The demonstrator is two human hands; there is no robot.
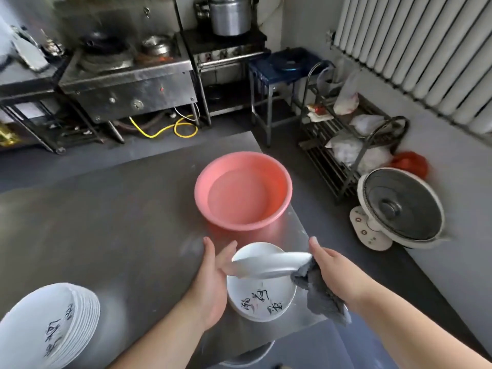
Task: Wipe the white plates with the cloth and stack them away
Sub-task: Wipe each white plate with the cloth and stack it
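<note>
Lower centre: plate (266, 263), tilted, motion-blurred, gripped at left rim by left hand (213, 278), probably to offer a face for wiping. Right hand (334, 270) closed round grey cloth (319, 296), pressed to right rim. Directly beneath, on table (119, 209): small stack (259, 299), close for easy reach. Lower left: tall stack (48, 326), well apart. Centre: pink basin (279, 182). Which stack already wiped: not determinable.

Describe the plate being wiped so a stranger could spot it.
Find the pink basin on the steel table. Just nearer, one white plate is held above a short pile. It alone is tilted, touching the grey cloth.
</note>
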